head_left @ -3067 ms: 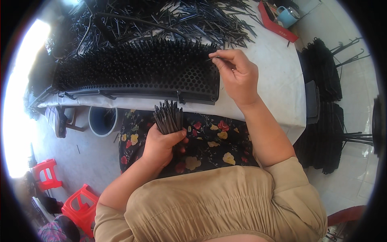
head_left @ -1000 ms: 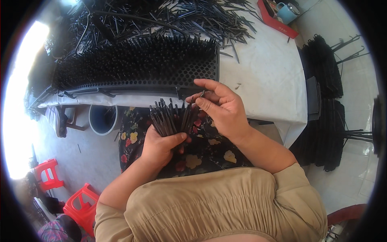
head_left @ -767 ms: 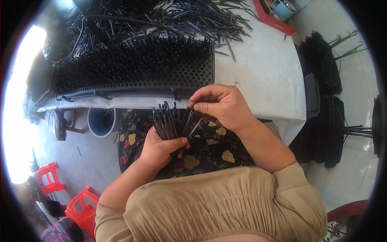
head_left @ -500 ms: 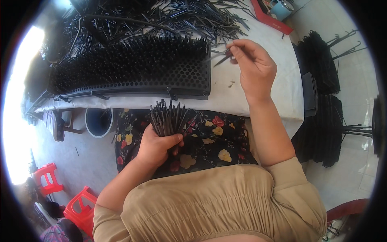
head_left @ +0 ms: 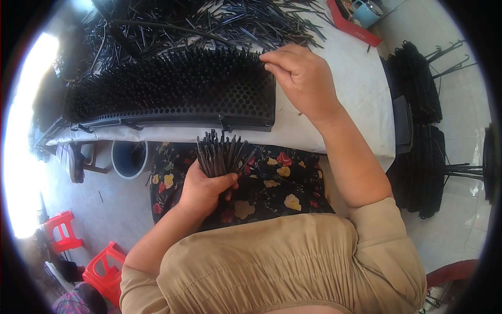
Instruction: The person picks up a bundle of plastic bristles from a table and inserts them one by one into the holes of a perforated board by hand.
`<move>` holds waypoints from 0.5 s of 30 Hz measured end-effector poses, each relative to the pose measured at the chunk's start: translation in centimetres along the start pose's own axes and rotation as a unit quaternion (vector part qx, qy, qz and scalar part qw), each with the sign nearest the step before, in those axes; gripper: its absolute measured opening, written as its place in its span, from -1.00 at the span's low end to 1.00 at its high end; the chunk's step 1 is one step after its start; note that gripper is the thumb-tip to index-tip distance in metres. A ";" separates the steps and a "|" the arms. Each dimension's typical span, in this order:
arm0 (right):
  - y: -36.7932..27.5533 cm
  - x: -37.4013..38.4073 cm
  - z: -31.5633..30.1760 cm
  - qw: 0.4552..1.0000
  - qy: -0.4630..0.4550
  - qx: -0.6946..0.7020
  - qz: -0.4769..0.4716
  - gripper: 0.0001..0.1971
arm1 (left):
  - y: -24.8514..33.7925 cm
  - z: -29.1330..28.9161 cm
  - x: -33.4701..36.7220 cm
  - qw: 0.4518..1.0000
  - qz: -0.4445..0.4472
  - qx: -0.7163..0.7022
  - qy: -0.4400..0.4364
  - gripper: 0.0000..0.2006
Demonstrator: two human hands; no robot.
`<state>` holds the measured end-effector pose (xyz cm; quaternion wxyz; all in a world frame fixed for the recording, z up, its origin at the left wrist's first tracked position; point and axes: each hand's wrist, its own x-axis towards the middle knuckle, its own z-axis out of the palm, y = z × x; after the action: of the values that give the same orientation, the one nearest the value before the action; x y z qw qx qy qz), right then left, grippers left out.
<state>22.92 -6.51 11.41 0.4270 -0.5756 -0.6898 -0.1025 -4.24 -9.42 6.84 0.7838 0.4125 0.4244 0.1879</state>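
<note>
My left hand (head_left: 205, 191) is closed around a bundle of thin black sticks (head_left: 217, 157), which stand upright over the lap with their tips fanned out. On the table, a long black rack (head_left: 246, 120) with rows of round holes is densely filled with similar upright sticks (head_left: 157, 78). Several holes at its near right part show bare. My right hand (head_left: 303, 73) reaches over the rack's far right corner, thumb and forefinger pinched together. Whatever sits between those fingertips is lost against the dark rack.
A loose heap of black sticks (head_left: 240, 23) lies behind the rack on the white-covered table (head_left: 355, 104). At the far right are a red box (head_left: 355, 26) and a blue mug (head_left: 367, 13). Below stand a bucket (head_left: 129, 159) and red stools (head_left: 104, 272). Dark bundles (head_left: 415, 167) hang at right.
My right hand has moved left from beside the rack to its far right corner. The thin stick seen in its fingers is no longer distinguishable. My left hand has stayed put with its bundle.
</note>
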 end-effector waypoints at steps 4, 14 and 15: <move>0.2 0.5 -0.3 0.993 -0.071 -0.088 -0.020 -0.89 | 0.2 0.0 -0.1 1.000 0.002 0.015 -0.005 -0.82; -0.6 0.1 -0.5 0.962 0.124 0.193 0.148 -0.90 | 0.4 -0.1 0.2 1.000 -0.004 0.003 -0.005 -0.83; -0.5 -0.1 -0.1 0.963 0.126 0.187 0.151 -0.90 | 0.4 0.0 0.2 1.000 -0.004 -0.001 -0.002 -0.83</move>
<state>22.55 -6.81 11.52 0.6207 -0.5653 -0.5428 0.0223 -4.17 -9.06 7.08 0.7861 0.4102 0.4239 0.1846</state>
